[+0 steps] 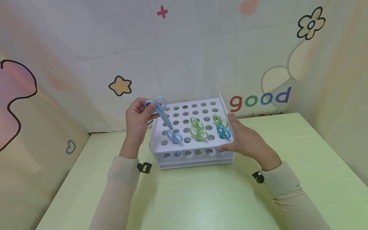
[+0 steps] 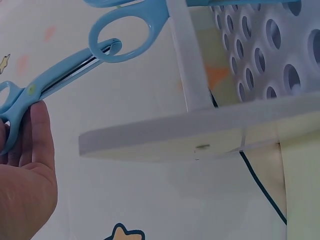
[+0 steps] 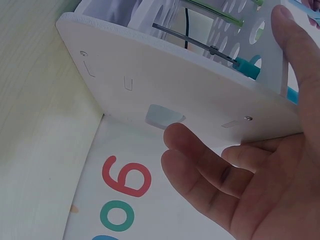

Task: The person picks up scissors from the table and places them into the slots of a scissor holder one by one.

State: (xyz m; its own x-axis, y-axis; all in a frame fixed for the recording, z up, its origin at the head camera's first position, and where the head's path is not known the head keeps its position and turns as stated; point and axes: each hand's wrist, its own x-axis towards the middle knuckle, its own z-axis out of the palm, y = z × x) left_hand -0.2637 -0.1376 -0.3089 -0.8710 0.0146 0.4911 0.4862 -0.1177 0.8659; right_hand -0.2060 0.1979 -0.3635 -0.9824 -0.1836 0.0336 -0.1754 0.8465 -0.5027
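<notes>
My left hand (image 1: 138, 116) holds light blue scissors (image 1: 163, 115) by their finger loops, thumb on top. Their closed blades slant down to the right over the rack's left part, the tip just behind another pair of light blue scissors (image 1: 174, 136). That pair stands handles-up in a front-left hole of the white holed rack (image 1: 164, 149). My right hand (image 1: 249, 140) grips the rack's front right corner, thumb at the front edge and fingers along the side panel (image 3: 135, 75). Beside it, teal scissors (image 1: 223, 132) stand in a hole, their blades hanging below.
Two pairs of green scissors, front (image 1: 198, 133) and rear (image 1: 196, 123), stand mid-rack. More green scissors (image 1: 220, 120) stand behind the teal pair. The rack sits on a pale green table (image 1: 195, 191), close to a printed curtain (image 1: 184, 57) at the back.
</notes>
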